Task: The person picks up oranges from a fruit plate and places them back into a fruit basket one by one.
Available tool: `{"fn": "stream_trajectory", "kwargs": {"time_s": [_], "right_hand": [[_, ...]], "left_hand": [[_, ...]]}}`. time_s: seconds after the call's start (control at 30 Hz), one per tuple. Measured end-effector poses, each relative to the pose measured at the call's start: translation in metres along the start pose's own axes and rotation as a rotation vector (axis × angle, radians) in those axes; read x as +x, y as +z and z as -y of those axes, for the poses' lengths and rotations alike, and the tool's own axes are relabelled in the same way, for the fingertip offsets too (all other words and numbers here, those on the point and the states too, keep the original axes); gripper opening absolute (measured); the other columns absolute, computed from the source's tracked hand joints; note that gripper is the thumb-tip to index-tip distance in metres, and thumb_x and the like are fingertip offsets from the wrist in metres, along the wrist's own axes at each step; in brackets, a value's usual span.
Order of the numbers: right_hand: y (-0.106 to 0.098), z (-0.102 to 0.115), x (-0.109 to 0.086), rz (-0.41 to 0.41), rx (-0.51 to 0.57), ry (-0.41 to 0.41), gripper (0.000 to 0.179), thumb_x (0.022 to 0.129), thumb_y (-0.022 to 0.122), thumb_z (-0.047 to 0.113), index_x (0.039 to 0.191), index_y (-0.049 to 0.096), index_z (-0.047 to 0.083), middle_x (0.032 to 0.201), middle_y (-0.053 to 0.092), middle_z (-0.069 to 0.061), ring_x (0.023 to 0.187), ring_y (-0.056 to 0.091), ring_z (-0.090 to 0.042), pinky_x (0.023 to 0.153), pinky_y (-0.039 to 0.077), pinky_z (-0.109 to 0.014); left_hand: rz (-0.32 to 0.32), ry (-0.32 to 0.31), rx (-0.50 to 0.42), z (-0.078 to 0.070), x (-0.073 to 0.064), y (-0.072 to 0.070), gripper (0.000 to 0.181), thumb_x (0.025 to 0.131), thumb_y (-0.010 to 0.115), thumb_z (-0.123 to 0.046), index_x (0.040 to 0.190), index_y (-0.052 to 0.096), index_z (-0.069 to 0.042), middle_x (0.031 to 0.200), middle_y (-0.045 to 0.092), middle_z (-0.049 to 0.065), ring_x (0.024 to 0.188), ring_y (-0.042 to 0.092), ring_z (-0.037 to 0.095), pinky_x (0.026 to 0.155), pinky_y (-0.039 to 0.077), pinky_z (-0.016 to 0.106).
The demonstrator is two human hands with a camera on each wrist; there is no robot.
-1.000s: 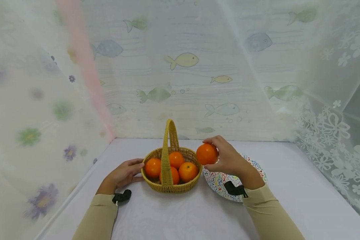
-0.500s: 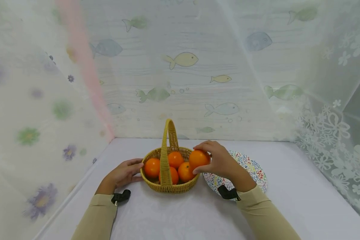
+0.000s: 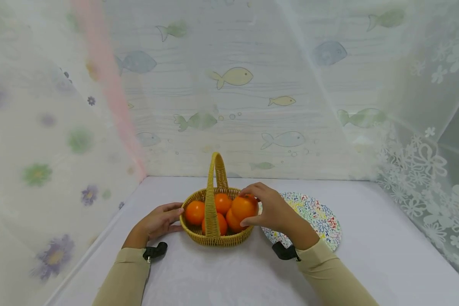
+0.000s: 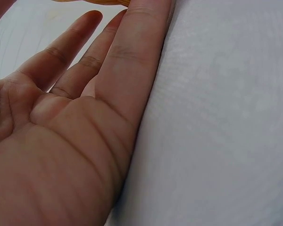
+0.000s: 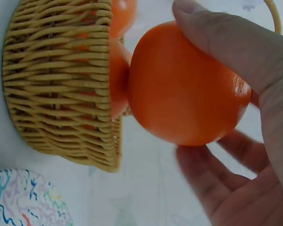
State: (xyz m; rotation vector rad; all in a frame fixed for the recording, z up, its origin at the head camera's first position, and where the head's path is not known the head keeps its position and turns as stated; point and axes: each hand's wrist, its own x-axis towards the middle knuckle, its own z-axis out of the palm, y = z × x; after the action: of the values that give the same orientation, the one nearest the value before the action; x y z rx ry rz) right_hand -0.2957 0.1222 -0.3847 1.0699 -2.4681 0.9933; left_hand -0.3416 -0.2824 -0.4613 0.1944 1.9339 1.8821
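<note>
My right hand (image 3: 273, 210) grips an orange (image 3: 244, 207) between thumb and fingers over the right side of the yellow wicker basket (image 3: 221, 241). In the right wrist view the held orange (image 5: 188, 89) sits above the basket's rim, against or just in front of another orange (image 5: 118, 77) inside. Several oranges lie in the basket, among them one at the left (image 3: 195, 212). My left hand (image 3: 158, 223) touches the basket's left side with its fingertips. Fairly straight, spread fingers (image 4: 132, 61) show in the left wrist view, with only a sliver of basket at the top.
A round plate (image 3: 313, 212) with a multicoloured pattern lies right of the basket, partly behind my right forearm. The basket's tall handle (image 3: 211, 191) arches over its middle. A white cloth (image 3: 214, 276) covers the table; a fish-printed curtain (image 3: 229, 106) hangs behind.
My right hand has carried the orange leftward from above the plate to over the basket's right side, and slightly lower. The left hand and the basket stay essentially in place.
</note>
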Motion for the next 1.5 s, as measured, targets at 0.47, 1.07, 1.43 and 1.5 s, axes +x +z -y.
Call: {"fn": "stream_trajectory", "kwargs": {"time_s": [0.47,1.07,1.43,1.5], "right_hand": [[0.012,0.027,0.003,0.212,0.005,-0.048,0.054,0.076,0.094,0.019,0.119,0.069,0.039,0.136,0.055,0.012,0.127,0.055,-0.014,0.101,0.056,-0.035],[0.022,0.022,0.001,0.206,-0.116,-0.077,0.051,0.089,0.083,0.033,0.137,0.067,0.031,0.146,0.056,0.001,0.127,0.058,-0.018,0.105,0.055,-0.038],[0.024,0.023,0.001,0.205,-0.079,-0.053,0.052,0.087,0.085,0.029,0.136,0.067,0.030,0.144,0.056,0.004,0.127,0.059,-0.019,0.103,0.056,-0.040],[0.023,0.023,0.001,0.215,-0.080,-0.043,0.057,0.087,0.086,0.031,0.140,0.064,0.031,0.146,0.055,0.004,0.129,0.058,-0.019,0.104,0.056,-0.040]], "left_hand": [[0.007,0.007,0.004,0.000,-0.004,-0.003,0.064,0.106,0.061,-0.025,0.158,0.033,0.001,0.149,0.053,0.011,0.126,0.062,0.020,0.103,0.055,0.049],[0.002,0.014,-0.018,0.002,-0.005,-0.005,0.062,0.106,0.062,-0.024,0.157,0.036,0.001,0.148,0.055,0.010,0.124,0.065,0.019,0.102,0.056,0.049],[0.021,0.021,0.008,0.002,-0.005,-0.005,0.063,0.106,0.060,-0.026,0.157,0.034,0.001,0.151,0.053,0.012,0.125,0.064,0.020,0.103,0.056,0.049],[0.016,0.020,0.013,0.002,-0.005,-0.005,0.063,0.107,0.060,-0.026,0.157,0.034,0.001,0.151,0.053,0.012,0.125,0.064,0.020,0.103,0.056,0.048]]}}
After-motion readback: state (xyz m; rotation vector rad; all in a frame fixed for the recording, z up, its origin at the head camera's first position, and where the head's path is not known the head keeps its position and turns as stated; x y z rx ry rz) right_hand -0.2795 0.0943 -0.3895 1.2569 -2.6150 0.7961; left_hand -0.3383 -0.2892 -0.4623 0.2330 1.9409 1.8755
